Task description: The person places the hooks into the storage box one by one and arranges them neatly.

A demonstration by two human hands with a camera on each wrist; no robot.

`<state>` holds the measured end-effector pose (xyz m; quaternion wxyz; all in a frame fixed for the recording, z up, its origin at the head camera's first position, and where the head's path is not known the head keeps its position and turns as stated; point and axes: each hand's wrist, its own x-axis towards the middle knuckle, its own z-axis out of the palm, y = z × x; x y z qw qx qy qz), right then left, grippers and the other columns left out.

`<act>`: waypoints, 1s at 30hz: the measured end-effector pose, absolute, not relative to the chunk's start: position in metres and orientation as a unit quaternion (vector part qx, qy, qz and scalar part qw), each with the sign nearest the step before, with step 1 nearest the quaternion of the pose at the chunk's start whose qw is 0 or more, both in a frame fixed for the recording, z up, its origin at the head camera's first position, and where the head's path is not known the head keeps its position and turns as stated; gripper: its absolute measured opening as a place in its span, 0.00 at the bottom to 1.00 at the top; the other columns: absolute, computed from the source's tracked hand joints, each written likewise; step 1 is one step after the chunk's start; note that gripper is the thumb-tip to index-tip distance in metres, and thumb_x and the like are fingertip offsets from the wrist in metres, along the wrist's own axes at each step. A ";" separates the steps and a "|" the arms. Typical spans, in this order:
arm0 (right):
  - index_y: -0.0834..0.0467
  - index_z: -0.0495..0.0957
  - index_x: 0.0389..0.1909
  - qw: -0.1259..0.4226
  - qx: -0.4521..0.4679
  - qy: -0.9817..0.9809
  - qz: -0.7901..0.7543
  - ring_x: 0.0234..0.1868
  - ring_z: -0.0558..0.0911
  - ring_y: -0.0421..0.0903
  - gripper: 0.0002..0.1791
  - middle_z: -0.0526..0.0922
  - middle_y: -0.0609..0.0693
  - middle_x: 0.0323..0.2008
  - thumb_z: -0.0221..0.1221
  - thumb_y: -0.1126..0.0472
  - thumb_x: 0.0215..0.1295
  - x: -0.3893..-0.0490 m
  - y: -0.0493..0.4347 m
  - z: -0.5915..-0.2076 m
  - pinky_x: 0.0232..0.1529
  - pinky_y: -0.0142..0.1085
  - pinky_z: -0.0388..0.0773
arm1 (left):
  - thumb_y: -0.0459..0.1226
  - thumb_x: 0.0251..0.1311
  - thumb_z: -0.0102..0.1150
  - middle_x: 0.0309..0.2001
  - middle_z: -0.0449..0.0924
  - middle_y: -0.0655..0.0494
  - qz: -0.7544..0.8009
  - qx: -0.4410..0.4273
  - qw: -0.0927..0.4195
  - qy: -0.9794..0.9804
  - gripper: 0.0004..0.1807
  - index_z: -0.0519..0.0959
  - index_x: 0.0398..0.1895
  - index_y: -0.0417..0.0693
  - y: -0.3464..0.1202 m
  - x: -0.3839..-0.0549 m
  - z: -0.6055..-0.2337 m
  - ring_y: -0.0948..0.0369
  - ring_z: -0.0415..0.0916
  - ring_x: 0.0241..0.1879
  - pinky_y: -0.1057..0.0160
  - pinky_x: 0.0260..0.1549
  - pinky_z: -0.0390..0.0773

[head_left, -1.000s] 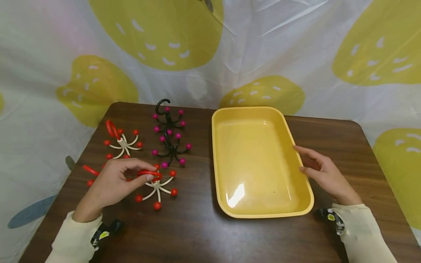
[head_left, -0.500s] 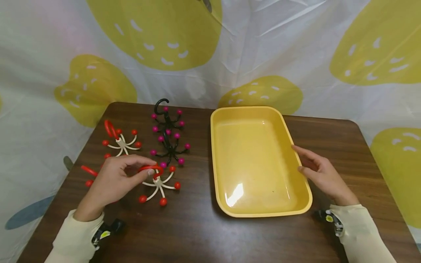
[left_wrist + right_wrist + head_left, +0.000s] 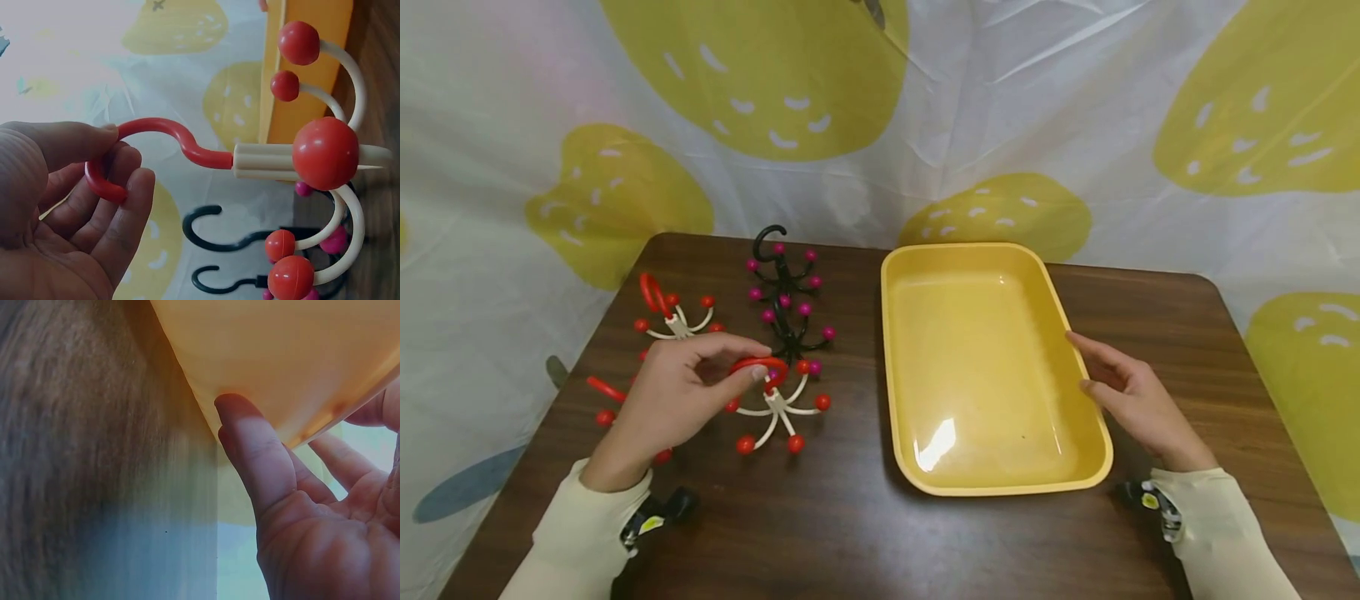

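Note:
My left hand [image 3: 673, 396] pinches the red hook of a white claw-shaped hanger [image 3: 777, 402] between thumb and fingers. Its curved white arms end in red balls and fan out below the hook. In the left wrist view the red hook [image 3: 181, 134] curls through the fingers and joins a ribbed white stem [image 3: 265, 161]. On the right, my right hand [image 3: 1138, 408] has its fingertips against the outer side of a yellow rectangular tray [image 3: 977, 350] with nothing in it. The right wrist view shows those fingers [image 3: 259, 450], loosely extended, at the tray's wall [image 3: 281, 356].
Another white hanger with red balls [image 3: 677, 323] lies behind the left hand. A further red hook [image 3: 604, 387] pokes out left of it, mostly hidden. Two black hangers with magenta balls, the rear one [image 3: 782, 271] and the front one [image 3: 792, 340], lie at the back of the brown table [image 3: 850, 542].
The left hand has raised the hanger and shifted it a little right and away, so it now overlaps the front black hanger. The right hand and tray stay in place.

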<state>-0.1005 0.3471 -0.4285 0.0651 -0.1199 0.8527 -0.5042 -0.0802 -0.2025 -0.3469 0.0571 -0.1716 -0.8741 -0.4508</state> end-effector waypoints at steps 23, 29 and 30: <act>0.58 0.64 0.81 0.051 -0.100 0.847 -0.519 0.60 0.80 0.24 0.33 0.70 0.62 0.76 0.55 0.70 0.78 -0.098 0.344 -0.429 0.49 0.26 0.85 | 0.40 0.65 0.75 0.43 0.92 0.60 -0.522 -0.173 0.049 -0.834 0.09 0.91 0.46 0.54 -0.146 -0.111 -0.308 0.61 0.86 0.33 0.70 0.33 0.83; 0.59 0.64 0.81 0.046 -0.104 0.846 -0.521 0.59 0.81 0.25 0.32 0.72 0.58 0.74 0.54 0.71 0.78 -0.099 0.346 -0.430 0.48 0.27 0.86 | 0.40 0.65 0.75 0.43 0.92 0.61 -0.519 -0.201 0.050 -0.829 0.09 0.91 0.47 0.54 -0.131 -0.125 -0.301 0.59 0.85 0.33 0.67 0.32 0.82; 0.59 0.64 0.80 0.044 -0.105 0.846 -0.521 0.59 0.81 0.25 0.32 0.73 0.57 0.74 0.54 0.71 0.78 -0.099 0.347 -0.430 0.48 0.27 0.86 | 0.40 0.65 0.75 0.42 0.92 0.62 -0.518 -0.204 0.050 -0.829 0.09 0.91 0.47 0.54 -0.128 -0.127 -0.300 0.60 0.84 0.33 0.66 0.31 0.81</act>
